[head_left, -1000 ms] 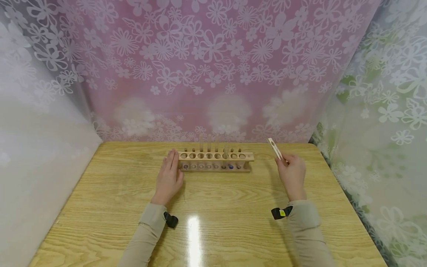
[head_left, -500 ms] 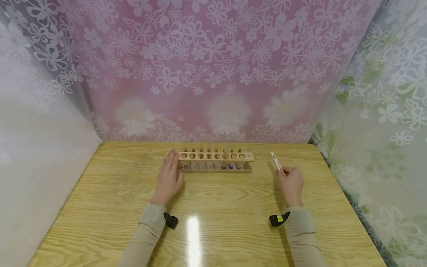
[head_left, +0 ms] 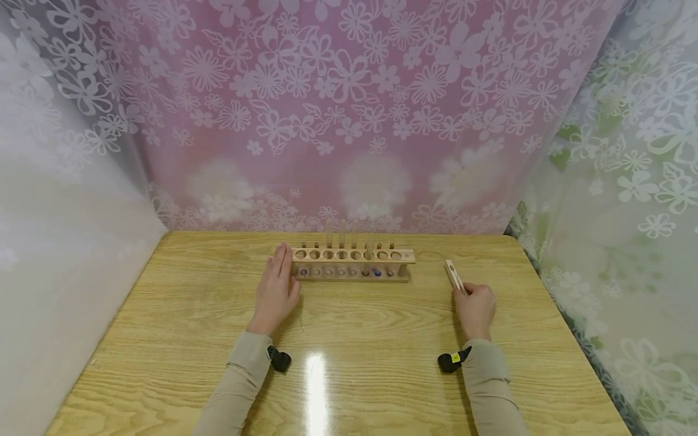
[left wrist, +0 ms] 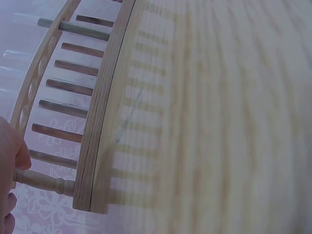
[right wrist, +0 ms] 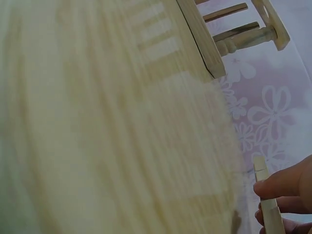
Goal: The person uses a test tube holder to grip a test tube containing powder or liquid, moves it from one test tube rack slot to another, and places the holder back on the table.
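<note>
A wooden test tube rack (head_left: 354,257) stands upright toward the table's far side, with several clear test tubes (head_left: 342,233) in its holes. My left hand (head_left: 275,297) holds the rack's left end; in the left wrist view the thumb (left wrist: 22,156) lies at the upper board with fingertips below it. In my right hand (head_left: 475,310), right of the rack, a wooden test tube clamp (head_left: 454,277) is pinched between thumb and fingers, its far end pointing forward and slightly left. The right wrist view shows part of the clamp (right wrist: 269,209), partly hidden by the fingers.
The wood-grain table (head_left: 371,339) ends just behind the rack, against a pink flowered curtain (head_left: 327,121). Pale sheets flank both sides. Drying pegs (left wrist: 68,87) run up between the rack's boards, and a blue spot (head_left: 377,273) shows on the lower board.
My right hand has come back toward me and lower with the clamp, from beside the rack's far edge to nearer the table's middle. The left hand and rack stay put.
</note>
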`<state>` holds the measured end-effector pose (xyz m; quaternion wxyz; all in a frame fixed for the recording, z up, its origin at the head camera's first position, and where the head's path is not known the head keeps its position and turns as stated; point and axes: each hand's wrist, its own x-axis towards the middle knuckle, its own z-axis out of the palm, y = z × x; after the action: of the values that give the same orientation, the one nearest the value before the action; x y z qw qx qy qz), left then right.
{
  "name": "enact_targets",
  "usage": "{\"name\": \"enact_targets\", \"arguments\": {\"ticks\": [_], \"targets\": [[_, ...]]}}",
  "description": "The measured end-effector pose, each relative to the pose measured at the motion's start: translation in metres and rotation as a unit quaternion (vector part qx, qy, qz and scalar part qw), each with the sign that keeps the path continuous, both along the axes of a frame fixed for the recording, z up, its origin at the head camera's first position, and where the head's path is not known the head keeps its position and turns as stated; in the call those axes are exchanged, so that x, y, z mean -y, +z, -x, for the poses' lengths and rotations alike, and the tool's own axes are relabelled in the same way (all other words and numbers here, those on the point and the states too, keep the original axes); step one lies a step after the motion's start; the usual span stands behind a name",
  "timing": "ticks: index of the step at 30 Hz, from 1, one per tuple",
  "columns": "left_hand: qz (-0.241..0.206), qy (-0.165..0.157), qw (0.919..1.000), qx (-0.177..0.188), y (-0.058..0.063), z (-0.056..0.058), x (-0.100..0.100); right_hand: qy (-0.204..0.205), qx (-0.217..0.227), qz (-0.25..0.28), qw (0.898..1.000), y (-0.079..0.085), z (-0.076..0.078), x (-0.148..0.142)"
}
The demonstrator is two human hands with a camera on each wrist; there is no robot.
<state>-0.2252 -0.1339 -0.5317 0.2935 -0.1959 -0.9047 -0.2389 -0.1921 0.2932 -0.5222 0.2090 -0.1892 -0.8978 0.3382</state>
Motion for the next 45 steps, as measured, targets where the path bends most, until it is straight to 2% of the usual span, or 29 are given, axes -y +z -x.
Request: {"name": "enact_targets", "arguments": {"ticks": [5,11,22,25,28,30,32,34,37,40,42,45], "targets": [[-0.001,0.001,1.0,0.003,0.001,0.0,-0.001,-0.019,0.015,0.02,1.0,-0.007,-0.003,-0.002],[-0.004,0.0,1.0,0.005,0.001,-0.001,-0.002,-0.031,0.011,0.036,0.999,-0.014,-0.008,-0.002],[-0.023,-0.006,0.9993,-0.028,-0.004,0.002,-0.003,-0.03,0.036,-0.004,0.999,-0.012,-0.009,0.003],[-0.025,-0.007,0.9994,-0.022,-0.004,0.001,-0.003,-0.034,0.001,-0.024,0.999,-0.012,-0.007,0.007],[-0.025,-0.008,0.9995,-0.017,-0.004,0.0,-0.003,-0.025,-0.1,-0.018,0.995,-0.013,-0.004,0.013],[-0.024,-0.007,0.9995,-0.017,-0.004,0.0,-0.003,-0.007,-0.185,-0.002,0.983,-0.014,-0.001,0.016],[-0.023,-0.007,0.9996,-0.017,-0.004,0.0,-0.003,0.02,-0.258,0.018,0.966,-0.015,0.002,0.019],[-0.023,-0.007,0.9995,-0.018,-0.004,0.001,-0.003,0.044,-0.303,0.034,0.952,-0.016,0.004,0.022],[-0.019,-0.006,0.9997,-0.018,-0.005,0.001,-0.003,0.059,-0.328,0.059,0.941,-0.017,0.006,0.027],[-0.014,-0.005,0.9998,-0.012,-0.004,0.001,-0.003,0.062,-0.329,0.087,0.938,-0.017,0.006,0.033],[-0.013,-0.006,0.9999,-0.006,-0.003,0.0,-0.003,0.071,-0.316,0.118,0.939,-0.013,0.004,0.038],[-0.014,-0.007,0.9999,-0.002,-0.002,-0.002,-0.003,0.107,-0.259,0.196,0.94,-0.002,-0.003,0.049]]}}
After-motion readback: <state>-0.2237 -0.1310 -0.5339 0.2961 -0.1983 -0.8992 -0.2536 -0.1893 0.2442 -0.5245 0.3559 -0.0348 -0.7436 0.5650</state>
